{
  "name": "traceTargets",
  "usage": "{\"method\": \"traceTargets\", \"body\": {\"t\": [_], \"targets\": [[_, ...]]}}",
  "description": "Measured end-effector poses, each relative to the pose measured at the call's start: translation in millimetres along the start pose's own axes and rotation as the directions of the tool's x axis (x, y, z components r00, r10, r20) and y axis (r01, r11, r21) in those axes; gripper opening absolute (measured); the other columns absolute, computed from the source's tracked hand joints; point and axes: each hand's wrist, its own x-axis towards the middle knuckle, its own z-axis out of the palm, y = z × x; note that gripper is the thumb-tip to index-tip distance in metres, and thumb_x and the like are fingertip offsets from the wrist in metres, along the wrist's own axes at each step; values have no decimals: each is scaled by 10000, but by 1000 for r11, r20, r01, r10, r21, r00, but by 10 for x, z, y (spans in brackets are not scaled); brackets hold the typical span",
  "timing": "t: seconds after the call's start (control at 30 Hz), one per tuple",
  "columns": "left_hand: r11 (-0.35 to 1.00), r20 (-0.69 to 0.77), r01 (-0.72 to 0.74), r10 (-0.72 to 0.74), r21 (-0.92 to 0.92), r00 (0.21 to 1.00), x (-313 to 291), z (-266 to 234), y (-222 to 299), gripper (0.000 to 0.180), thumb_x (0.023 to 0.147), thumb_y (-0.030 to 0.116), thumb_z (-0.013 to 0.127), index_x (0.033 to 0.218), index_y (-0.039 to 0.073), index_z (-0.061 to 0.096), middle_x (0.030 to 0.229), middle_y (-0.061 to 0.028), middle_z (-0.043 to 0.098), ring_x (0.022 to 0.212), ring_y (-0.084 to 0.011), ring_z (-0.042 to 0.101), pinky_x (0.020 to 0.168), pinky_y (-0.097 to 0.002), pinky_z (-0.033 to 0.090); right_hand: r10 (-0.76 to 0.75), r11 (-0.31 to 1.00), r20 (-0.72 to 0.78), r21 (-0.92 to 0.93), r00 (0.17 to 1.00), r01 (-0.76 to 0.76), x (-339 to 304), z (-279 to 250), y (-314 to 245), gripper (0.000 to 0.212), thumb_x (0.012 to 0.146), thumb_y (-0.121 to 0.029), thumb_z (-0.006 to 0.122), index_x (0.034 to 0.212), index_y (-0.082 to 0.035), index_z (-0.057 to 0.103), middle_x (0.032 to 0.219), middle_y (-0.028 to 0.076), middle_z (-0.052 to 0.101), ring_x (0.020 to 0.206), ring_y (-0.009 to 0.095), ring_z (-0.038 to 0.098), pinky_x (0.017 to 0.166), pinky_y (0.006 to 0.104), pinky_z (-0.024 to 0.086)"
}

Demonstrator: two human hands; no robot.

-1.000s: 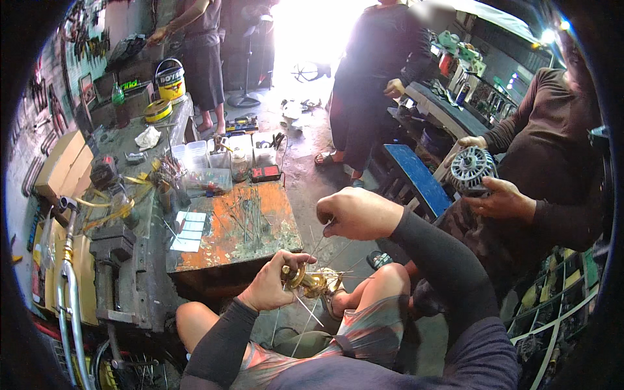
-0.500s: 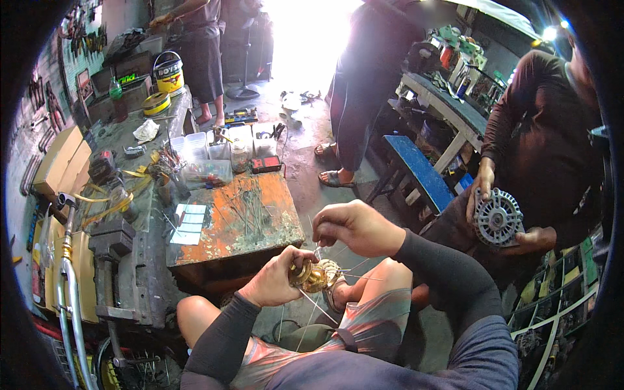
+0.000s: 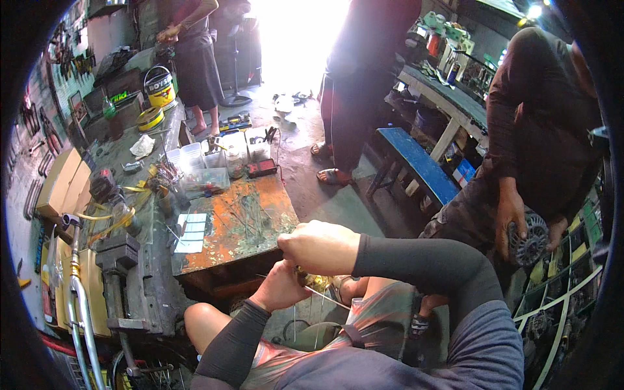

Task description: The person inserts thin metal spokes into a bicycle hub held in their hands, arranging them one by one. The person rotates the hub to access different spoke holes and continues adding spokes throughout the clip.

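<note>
My left hand (image 3: 283, 287) is closed round a gold wheel hub (image 3: 317, 282) above my lap, and much of the hub is hidden behind the fingers. Thin metal spokes (image 3: 331, 298) stick out of the hub, some hanging downward. Right above it, my right hand (image 3: 323, 247) is closed with its fingertips close to the left hand; whatever they pinch is hidden. A bunch of loose spokes (image 3: 248, 211) lies on the worn orange bench top (image 3: 270, 195) in front of me.
Left of the spokes is a paper sheet (image 3: 191, 233). Plastic bins (image 3: 190, 156) and a red-black meter (image 3: 262, 168) stand at the bench's far end. A vise (image 3: 118, 257) is at left. On the right a person holds an alternator (image 3: 529, 238); a blue bench (image 3: 419, 164) stands beyond.
My right hand has moved left and down, over my left hand. The hub is more covered now. The person at right has lowered and turned the alternator.
</note>
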Motion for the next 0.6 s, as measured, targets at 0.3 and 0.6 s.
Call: {"method": "traceTargets", "body": {"t": [0.3,0.6], "targets": [[987,-186,153,-143,43,972,-56,-25,244,751,698,124,930,1304,-19,509,1092,-176,762,1023,-257,782,911,-379,622,22,1000,103,3,994,-23,146,-12,302,197,912,-195,762,958,-3,770,918,256,776,884,463,781,787,535,625],[993,-197,66,-84,-97,977,-55,-244,333,636,712,4,892,1225,48,518,1335,-142,719,1229,-225,715,1027,-368,599,114,987,214,91,970,-136,-90,-90,549,364,973,-362,762,1107,-25,796,968,242,783,937,441,765,846,527,591]]}}
